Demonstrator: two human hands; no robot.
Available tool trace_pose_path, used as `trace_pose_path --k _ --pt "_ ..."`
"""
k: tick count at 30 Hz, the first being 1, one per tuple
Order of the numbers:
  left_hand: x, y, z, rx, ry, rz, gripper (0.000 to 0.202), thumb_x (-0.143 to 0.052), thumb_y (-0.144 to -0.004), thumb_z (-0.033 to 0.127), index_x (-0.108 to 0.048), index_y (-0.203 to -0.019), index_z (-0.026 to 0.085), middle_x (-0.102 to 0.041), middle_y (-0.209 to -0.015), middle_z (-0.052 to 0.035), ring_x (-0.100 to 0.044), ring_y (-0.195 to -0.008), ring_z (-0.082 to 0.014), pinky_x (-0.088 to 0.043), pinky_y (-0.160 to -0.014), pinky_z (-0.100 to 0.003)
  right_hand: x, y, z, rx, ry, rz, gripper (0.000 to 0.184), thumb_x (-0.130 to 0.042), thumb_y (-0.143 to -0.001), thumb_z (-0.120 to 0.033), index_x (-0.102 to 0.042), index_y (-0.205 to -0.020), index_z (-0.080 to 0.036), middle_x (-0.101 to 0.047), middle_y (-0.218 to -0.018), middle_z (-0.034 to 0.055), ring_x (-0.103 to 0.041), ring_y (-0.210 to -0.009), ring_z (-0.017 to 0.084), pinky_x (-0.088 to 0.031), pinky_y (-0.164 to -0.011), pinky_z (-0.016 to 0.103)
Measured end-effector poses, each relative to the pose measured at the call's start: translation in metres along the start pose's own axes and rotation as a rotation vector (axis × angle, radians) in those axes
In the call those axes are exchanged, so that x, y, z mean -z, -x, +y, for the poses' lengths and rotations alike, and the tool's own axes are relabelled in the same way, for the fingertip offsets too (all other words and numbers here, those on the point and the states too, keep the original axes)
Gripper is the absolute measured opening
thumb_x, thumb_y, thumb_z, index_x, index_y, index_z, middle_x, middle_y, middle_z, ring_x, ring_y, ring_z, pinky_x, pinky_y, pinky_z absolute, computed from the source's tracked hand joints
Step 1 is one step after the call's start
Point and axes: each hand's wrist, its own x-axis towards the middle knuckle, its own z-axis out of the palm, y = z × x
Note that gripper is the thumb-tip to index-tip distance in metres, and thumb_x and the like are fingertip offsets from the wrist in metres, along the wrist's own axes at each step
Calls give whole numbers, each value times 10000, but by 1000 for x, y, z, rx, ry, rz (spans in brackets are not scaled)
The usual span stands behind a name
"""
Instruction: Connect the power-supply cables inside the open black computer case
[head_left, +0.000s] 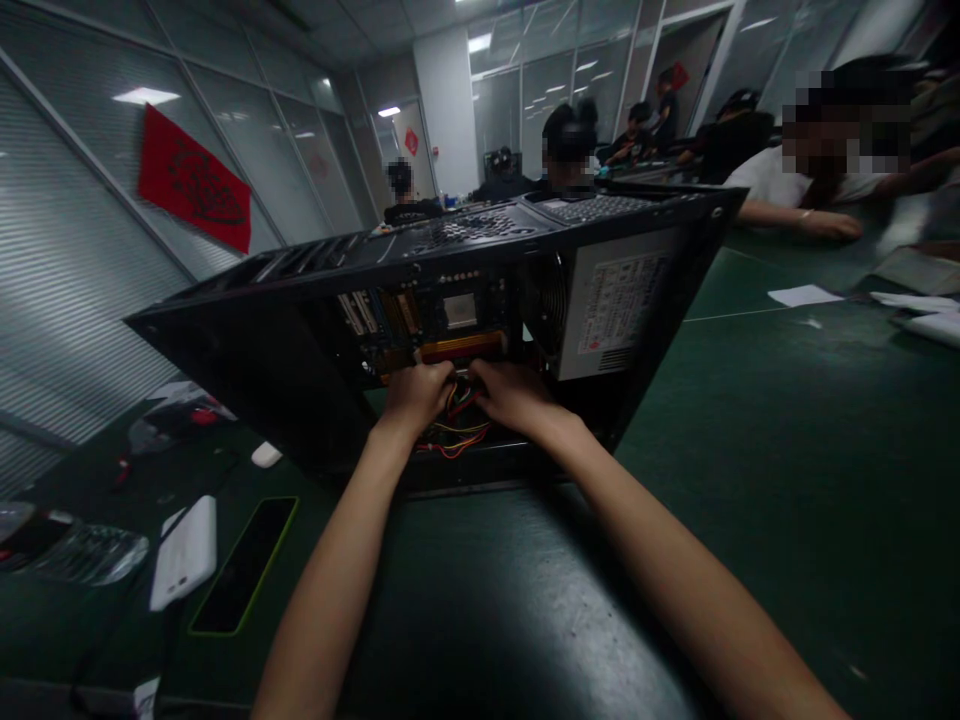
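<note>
An opened black computer case [270, 370] stands on the table in front of me, its open side facing me. My left hand [421, 388] reaches inside with its fingers curled, just below the yellow and red memory slots [461, 346] of the motherboard [491, 300]. Close beside it, my right hand [508, 390] is also closed, its fingertips nearly meeting the left ones. Whatever the fingers grip is hidden. Red, yellow and black wires [457, 442] hang between and under both hands. A grey power supply [615, 310] with a label fills the case's upper right corner.
On the green table [765, 480], a phone with a lime edge [246, 568], a white power bank-like block [184, 553] and a plastic bottle [90, 550] lie at left. Papers [806, 295] lie to the right. Several people sit beyond the case; one person's arm [795, 218] rests at right.
</note>
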Motion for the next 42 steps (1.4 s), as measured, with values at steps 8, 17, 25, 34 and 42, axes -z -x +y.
trace_pose_path --k 8,17,25,34,42 --pt "-2 -2 0 41 18 20 262 -583 -923 323 -680 -1149 234 -761 -970 -96 -723 -915 -302 -519 -716 -346 1 3 -3 13 -43 -4 261 -489 -950 -202 -590 -1190 -200 -697 -1179 79 -658 -1038 224 -449 -784 296" --pt "-5 -2 2 34 17 39 247 -559 -926 306 -739 -1074 224 -754 -943 -129 -719 -918 -334 -533 -731 -388 -10 0 3 53 -40 92 288 -510 -934 -183 -638 -1193 -176 -603 -1221 107 -563 -1127 229 -451 -899 321" --pt "-7 -1 3 33 17 44 252 -529 -933 298 -743 -1046 225 -757 -926 -131 -722 -897 -336 -522 -704 -390 -14 -1 6 118 -15 123 316 -487 -922 -132 -676 -1174 -158 -577 -1181 117 -518 -1109 241 -441 -933 342" --pt "-3 0 10 79 37 34 278 -532 -929 303 -765 -1051 215 -754 -948 -151 -715 -915 -352 -519 -720 -408 -15 1 8 105 -11 104 329 -499 -923 -155 -663 -1208 -166 -582 -1205 105 -533 -1136 237 -447 -932 326" --pt "-8 2 7 45 63 27 266 -526 -939 303 -743 -1067 219 -752 -958 -139 -715 -928 -330 -521 -752 -391 -10 2 7 105 -28 115 297 -506 -908 -138 -660 -1159 -172 -592 -1197 96 -552 -1119 225 -445 -916 315"
